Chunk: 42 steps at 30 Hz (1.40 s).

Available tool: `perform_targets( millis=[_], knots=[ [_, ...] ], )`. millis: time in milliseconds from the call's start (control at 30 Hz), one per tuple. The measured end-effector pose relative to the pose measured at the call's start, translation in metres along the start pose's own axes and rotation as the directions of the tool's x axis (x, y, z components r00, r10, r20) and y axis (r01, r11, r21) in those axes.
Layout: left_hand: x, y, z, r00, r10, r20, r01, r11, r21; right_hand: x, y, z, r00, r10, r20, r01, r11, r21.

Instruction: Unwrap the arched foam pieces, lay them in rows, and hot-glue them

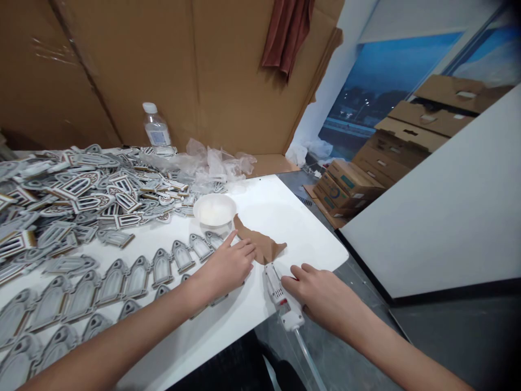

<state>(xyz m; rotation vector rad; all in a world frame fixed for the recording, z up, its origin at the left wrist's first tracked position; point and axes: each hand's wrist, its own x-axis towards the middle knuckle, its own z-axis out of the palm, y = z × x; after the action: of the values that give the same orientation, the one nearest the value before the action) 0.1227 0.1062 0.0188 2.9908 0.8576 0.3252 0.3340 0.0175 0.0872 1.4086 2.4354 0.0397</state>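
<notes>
White tabletop [280, 212] before cardboard walls [228, 81] carries rows of grey arch pieces [138, 277]. Left hand [228, 266] lies flat on them, fingers loosely spread and holding nothing, tips at the brown paper [260, 244]. Right hand [325, 296] touches the glue gun [280, 296], which lies just left of its half-open fingers (not gripping yet). I judge it is best grasped by the body, away from the nozzle [267, 270].

Right hand [321, 293] touching glue gun [281, 296], arch cutouts [138, 274]
</notes>
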Motion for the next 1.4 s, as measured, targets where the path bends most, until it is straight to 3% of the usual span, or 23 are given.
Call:
perform_targets(
  millis=[233, 367, 467, 533, 633, 733, 900, 1200, 1400],
  knots=[
    [-0.002, -0.001, -0.004, 1.000, -0.009, 0.020, 0.010, 0.998, -0.059, -0.001, 0.010, 0.006, 0.995, 0.092, 0.026, -0.096, 0.969, 0.229],
    [-0.002, -0.002, -0.006, 0.999, -0.007, 0.032, 0.010, 0.996, -0.089, -0.007, 0.009, 0.020, 0.984, 0.167, -0.055, -0.126, 0.890, 0.438],
    [-0.002, -0.003, -0.008, 0.999, -0.015, 0.045, 0.020, 0.995, -0.101, -0.012, 0.003, 0.031, 0.959, 0.257, -0.123, -0.114, 0.742, 0.661],
    [-0.003, -0.003, -0.008, 0.998, -0.018, 0.052, 0.023, 0.994, -0.105, -0.013, -0.002, 0.037, 0.926, 0.363, -0.107, -0.166, 0.643, 0.747],
    [-0.003, -0.004, -0.005, 0.999, -0.015, 0.048, 0.020, 0.994, -0.105, -0.016, -0.010, 0.047, 0.815, 0.579, 0.018, -0.291, 0.382, 0.877],
    [-0.003, -0.004, -0.001, 0.999, -0.016, 0.044, 0.021, 0.995, -0.101, -0.020, -0.018, 0.057, 0.711, 0.685, 0.159, -0.357, 0.157, 0.921],
    [-0.002, 0.001, 0.000, 0.998, -0.029, 0.055, 0.034, 0.995, -0.095, -0.025, -0.026, 0.063, 0.638, 0.717, 0.282, -0.414, 0.010, 0.910],
    [-0.002, 0.005, 0.000, 0.995, -0.046, 0.083, 0.054, 0.994, -0.099, -0.021, -0.024, 0.064, 0.672, 0.628, 0.393, -0.296, -0.258, 0.920],
    [-0.003, 0.003, 0.001, 0.996, -0.037, 0.077, 0.046, 0.992, -0.117, -0.026, -0.025, 0.061, 0.638, 0.627, 0.448, -0.310, -0.323, 0.894]
  ],
)
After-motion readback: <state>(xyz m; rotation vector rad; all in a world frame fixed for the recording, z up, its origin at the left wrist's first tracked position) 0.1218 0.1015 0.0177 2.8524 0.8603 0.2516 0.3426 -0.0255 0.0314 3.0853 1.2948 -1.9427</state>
